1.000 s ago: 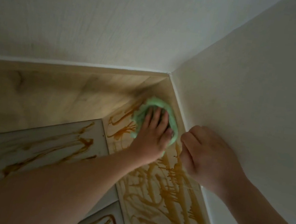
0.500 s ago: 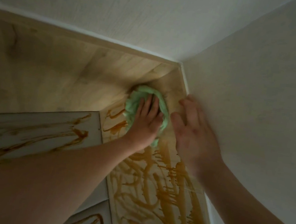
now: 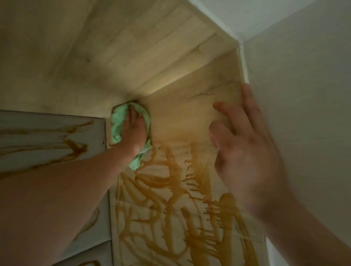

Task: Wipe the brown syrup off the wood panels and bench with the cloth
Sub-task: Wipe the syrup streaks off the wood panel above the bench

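Up at the far left corner of the wood panel (image 3: 195, 117), where it meets the back boards, my left hand (image 3: 134, 133) lies on the green cloth (image 3: 117, 122). Its fingers (image 3: 131, 117) are laid fairly straight on top & press it down, not clutching it. Right hand (image 3: 245, 147) is open, fingers spread, at the panel's right edge by the white wall (image 3: 321, 109). Can't tell if it touches or hovers, too blurred.

Cloth looks soft, light, limp, prob. tacky w/ syrup by now, so I'd expect it to fold & drag rather than glide. Best held under a flat palm, w/ the loose tail by my wrist tucked in, else it smears.

Syrup (image 3: 175, 185) runs in thick brown streaks over the near half of the panel, w/ more on the pale bench (image 3: 23, 123) to the left. Looks sticky: prob. needs firm pressure, short strokes, turning to a clean face often. Most of the job's left.
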{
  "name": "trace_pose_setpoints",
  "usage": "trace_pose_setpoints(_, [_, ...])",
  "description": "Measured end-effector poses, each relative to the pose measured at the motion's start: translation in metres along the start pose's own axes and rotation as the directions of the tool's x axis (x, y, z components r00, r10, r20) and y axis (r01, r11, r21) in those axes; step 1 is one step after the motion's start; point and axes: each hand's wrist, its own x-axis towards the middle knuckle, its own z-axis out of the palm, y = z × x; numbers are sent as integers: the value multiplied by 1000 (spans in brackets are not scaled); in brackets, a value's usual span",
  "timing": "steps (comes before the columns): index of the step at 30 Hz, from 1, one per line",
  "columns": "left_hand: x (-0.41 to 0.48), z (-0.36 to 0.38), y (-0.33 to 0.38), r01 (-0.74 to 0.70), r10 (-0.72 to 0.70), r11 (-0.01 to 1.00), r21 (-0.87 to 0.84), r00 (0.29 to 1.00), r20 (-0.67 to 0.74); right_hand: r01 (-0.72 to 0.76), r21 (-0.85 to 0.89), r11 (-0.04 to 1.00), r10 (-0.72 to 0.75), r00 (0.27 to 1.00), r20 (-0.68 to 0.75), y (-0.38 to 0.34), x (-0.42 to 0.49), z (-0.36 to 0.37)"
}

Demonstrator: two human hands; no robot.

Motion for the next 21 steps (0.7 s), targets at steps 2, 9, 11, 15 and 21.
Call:
trace_pose_setpoints(2, [-22,5,15,-124,124,992,-11,991,-54,-1,-14,1000,1,1000,-7,1,0,1])
trace_pose_setpoints(9, [-54,21,26,-525,538,823,218,843,-1,-1,-108,994,3,1000,24,-3,0,2])
trace_pose_setpoints(11, [-42,16,17,-466,478,866,181,878,-26,5,-114,993,-1,999,35,-1,-1,3])
trace_pose_setpoints(15, [-2,11,-20,-319,324,945,71,943,-77,21,-120,993,-14,998,60,1,0,6])
trace_pose_setpoints(21, [34,5,-69,-23,-26,955,-296,987,-160,32,-135,990,-29,999,20,5,2,11])
